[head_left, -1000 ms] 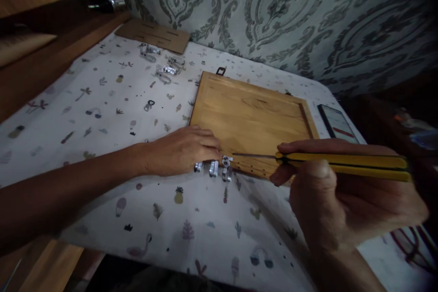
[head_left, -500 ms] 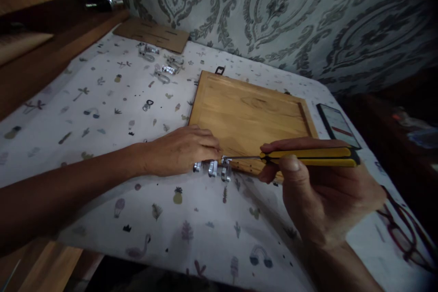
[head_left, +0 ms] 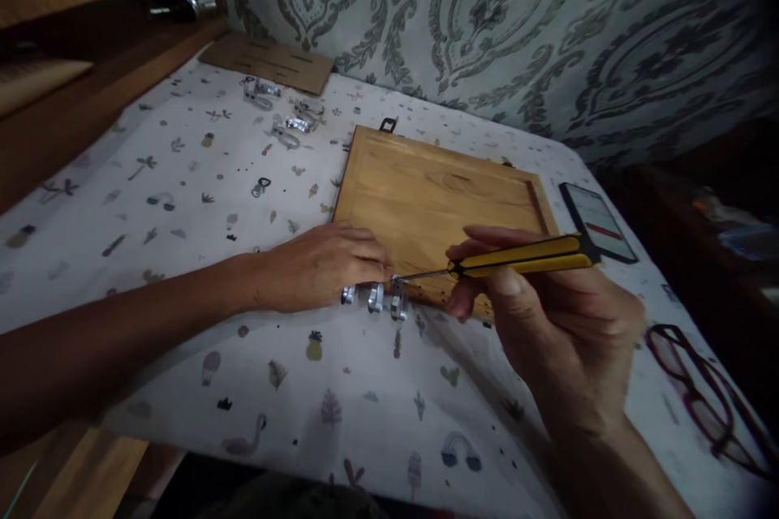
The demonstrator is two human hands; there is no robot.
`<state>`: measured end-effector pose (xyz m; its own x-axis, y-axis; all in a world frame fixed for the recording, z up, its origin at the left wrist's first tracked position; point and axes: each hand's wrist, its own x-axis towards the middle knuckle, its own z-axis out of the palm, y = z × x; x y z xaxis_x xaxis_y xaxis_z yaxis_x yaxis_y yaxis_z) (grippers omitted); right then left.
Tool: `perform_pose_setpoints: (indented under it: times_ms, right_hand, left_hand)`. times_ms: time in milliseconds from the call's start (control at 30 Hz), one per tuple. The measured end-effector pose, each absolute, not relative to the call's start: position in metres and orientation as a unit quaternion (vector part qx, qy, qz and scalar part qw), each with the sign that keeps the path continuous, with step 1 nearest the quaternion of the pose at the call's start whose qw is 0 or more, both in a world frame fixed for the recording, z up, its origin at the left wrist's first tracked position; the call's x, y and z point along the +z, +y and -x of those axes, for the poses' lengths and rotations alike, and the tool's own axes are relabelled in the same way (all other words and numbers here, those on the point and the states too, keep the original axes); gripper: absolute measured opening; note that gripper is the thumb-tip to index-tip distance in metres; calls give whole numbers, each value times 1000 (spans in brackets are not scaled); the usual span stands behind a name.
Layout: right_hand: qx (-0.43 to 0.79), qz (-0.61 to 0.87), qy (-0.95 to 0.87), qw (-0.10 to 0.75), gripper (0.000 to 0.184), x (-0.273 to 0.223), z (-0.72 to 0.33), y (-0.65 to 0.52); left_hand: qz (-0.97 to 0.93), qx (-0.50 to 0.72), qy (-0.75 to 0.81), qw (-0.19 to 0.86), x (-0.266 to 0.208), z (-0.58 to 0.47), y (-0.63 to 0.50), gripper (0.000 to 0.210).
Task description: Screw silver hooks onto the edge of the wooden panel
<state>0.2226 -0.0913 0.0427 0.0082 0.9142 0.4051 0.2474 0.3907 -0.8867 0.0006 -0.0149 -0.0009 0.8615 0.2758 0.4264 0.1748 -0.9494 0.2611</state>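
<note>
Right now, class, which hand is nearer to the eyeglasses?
Right. The right hand, holding the yellow-handled screwdriver, is just left of the eyeglasses; the left hand is farther off, at the wooden panel's near-left corner.

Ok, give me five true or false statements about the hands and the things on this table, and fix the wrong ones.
1. The right hand holds a yellow-and-black screwdriver. True.
2. Metal fittings sit at the wooden panel's near edge. True.
3. The left hand holds the phone. False: the left hand rests at the wooden panel's near-left corner; the phone lies right of the panel.
4. The glasses lie on the cardboard. False: the glasses lie nearer the person than the phone.
5. The cardboard lies near the wall. True.
</note>
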Motion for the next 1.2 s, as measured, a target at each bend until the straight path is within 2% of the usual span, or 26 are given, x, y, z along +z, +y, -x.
perform_pose_setpoints:
  times_ms: [67,167,300,433,600,700,967,1067,1200]
  right_hand:
    - [283,469,-634,546,7,44,-220,-91]
    - [262,467,-637,554,6,43,-217,-92]
    - [294,447,-634,559,9,40,-219,-92]
    - [329,443,-633,543,22,41,-222,-93]
    - [284,445,-655,541,6,43,-219,-93]
    - [257,439,-663,550,9,43,-218,-93]
    - [300,430,-665,531,15,40,-221,-95]
    - [261,431,-674,541,10,39,-220,-93]
    - [198,423,-672,575,20,35,-221,-89]
  left_hand:
    - [-959,234,118,107,-1,0,-15,28]
    - [-959,234,118,104,0,-1,-15,30]
    - [-959,238,114,103,0,-1,-15,29]
    - [-959,238,116,102,0,-1,-15,29]
    - [-961,233,117,95,0,-1,-14,30]
    - [-961,229,116,99,0,-1,-14,31]
    - [-958,246,109,96,-1,-1,-15,27]
    - [-958,249,108,96,-2,-2,-15,26]
    - [-958,246,111,98,-2,-1,-15,27]
